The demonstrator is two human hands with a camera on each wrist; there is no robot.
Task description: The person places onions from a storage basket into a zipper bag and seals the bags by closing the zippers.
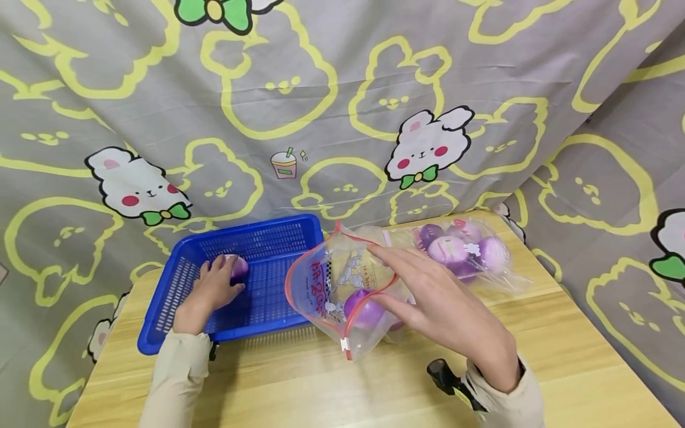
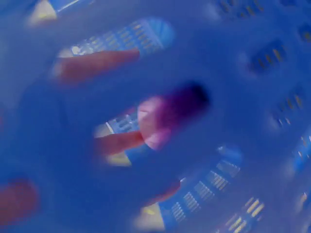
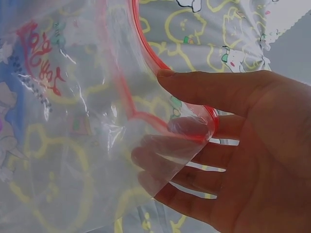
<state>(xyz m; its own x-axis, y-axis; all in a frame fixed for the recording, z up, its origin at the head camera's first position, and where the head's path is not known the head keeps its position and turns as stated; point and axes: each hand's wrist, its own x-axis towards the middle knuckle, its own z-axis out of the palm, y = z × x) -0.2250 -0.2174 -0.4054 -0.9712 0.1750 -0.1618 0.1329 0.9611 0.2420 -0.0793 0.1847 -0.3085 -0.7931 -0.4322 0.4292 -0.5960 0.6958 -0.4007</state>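
Note:
Inside the blue basket (image 1: 267,279), my left hand (image 1: 211,288) lies beside a purple ball (image 1: 239,270), its fingers spread about the ball's near side. Through the slots in the left wrist view, a fingertip meets the pale side of the ball (image 2: 170,119); the other fingers show apart from it. A clear zip bag (image 1: 316,285) with a red rim gapes to the right of the basket. My right hand (image 1: 444,297) holds its rim between thumb and fingers; some fingers (image 3: 160,150) show through the film. A purple ball (image 1: 363,306) sits in the bag.
Another clear bag (image 1: 514,276) with several purple balls lies behind my right hand. A white slider (image 1: 345,344) hangs on the open bag's zip. The wooden table (image 1: 299,386) meets a patterned curtain (image 1: 342,148) at the back.

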